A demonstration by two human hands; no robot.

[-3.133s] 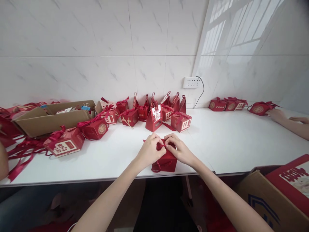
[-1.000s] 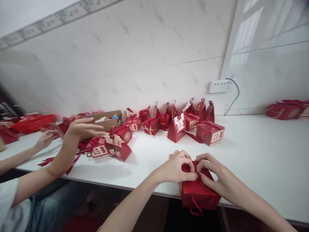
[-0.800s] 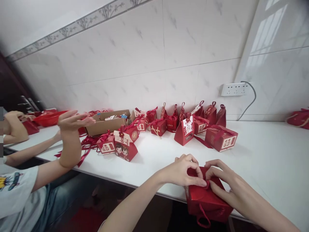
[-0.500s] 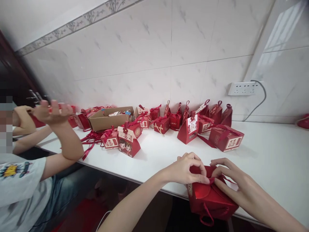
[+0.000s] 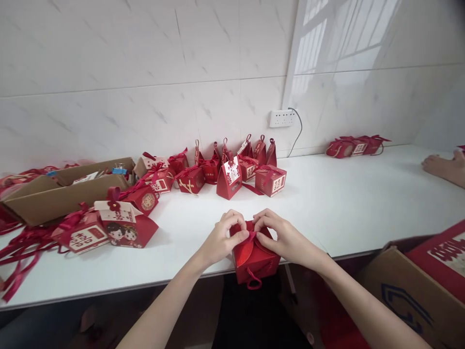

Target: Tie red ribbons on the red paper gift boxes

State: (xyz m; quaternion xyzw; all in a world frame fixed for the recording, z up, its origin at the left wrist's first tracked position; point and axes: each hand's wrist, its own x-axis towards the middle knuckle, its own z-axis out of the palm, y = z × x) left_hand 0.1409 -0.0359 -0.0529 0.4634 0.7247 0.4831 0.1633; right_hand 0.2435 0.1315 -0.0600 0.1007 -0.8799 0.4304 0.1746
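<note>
A red gift box (image 5: 258, 266) rests at the table's front edge, partly jutting over it, with a cord loop hanging from its near side. On its top is a dark red ribbon (image 5: 251, 235), gathered at the middle. My left hand (image 5: 222, 238) pinches the ribbon from the left, thumb against forefinger. From the right, my right hand (image 5: 284, 238) pinches it too, its fingers curled over the box's top. The far part of the box is hidden behind my fingers.
Finished red boxes, such as a house-shaped box (image 5: 229, 180), stand along the wall. At left are a cardboard tray (image 5: 65, 196) of small items and loose ribbons (image 5: 27, 252). A large carton (image 5: 387, 286) sits lower right; another person's hand (image 5: 445, 167) shows at far right.
The view has swung right, so the co-worker on the left is gone and the carton and another hand appear at right. Both my hands keep their pinch on the ribbon.
</note>
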